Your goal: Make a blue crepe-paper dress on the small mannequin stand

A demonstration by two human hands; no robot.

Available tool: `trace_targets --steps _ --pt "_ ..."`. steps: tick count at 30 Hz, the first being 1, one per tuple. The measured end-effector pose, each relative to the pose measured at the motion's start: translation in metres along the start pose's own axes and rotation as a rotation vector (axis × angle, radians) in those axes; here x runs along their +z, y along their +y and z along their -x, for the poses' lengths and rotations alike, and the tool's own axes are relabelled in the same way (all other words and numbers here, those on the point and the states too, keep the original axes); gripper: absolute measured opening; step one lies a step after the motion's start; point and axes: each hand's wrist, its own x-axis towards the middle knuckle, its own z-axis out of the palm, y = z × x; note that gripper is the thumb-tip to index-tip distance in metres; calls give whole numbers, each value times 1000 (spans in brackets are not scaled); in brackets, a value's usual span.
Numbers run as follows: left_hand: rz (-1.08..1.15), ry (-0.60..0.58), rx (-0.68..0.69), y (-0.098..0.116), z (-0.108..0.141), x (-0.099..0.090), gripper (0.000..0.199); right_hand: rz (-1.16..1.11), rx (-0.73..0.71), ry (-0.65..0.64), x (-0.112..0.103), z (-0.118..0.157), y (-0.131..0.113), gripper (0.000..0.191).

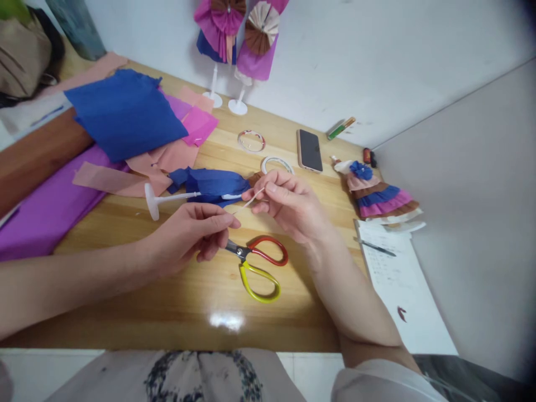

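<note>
A thin pale strip [253,198] runs between my two hands above the table. Its upper end is pinched in my right hand [288,204]; its lower end reaches the closed fingertips of my left hand [199,229]. Just behind them a doll-like figure wrapped in blue paper [220,183] lies on its side, its white stand [153,201] pointing left. Scissors [240,252] with one red and one yellow handle lie below my hands, their blade tips hidden by my left hand.
Colored paper sheets [129,114] cover the left side. Tape rolls [277,165], a phone [310,151] and two dressed figures on stands [238,106] are at the back. A layered paper dress [383,198] and a notepad [402,279] with a pen lie right.
</note>
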Motion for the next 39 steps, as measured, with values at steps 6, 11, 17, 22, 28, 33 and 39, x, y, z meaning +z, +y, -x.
trace_targets --steps 6,11,17,22,28,33,39 --pt "-7 113 82 3 2 2 15 433 -153 59 -12 -1 -5 22" --pt "-55 198 144 7 4 5 16 685 -219 115 -25 -3 -11 20" --pt "-203 223 195 7 1 4 16 610 -179 23 -16 2 -10 24" --pt "-306 221 212 7 -1 1 16 759 -157 -10 -11 3 -6 17" --pt "-280 228 212 7 -1 1 14 763 -155 -11 -12 3 -8 18" --pt "-224 278 244 12 -1 4 13 691 -48 -84 -14 -1 -2 16" --pt "-243 274 265 15 0 4 14 835 52 -172 -29 -8 6 16"
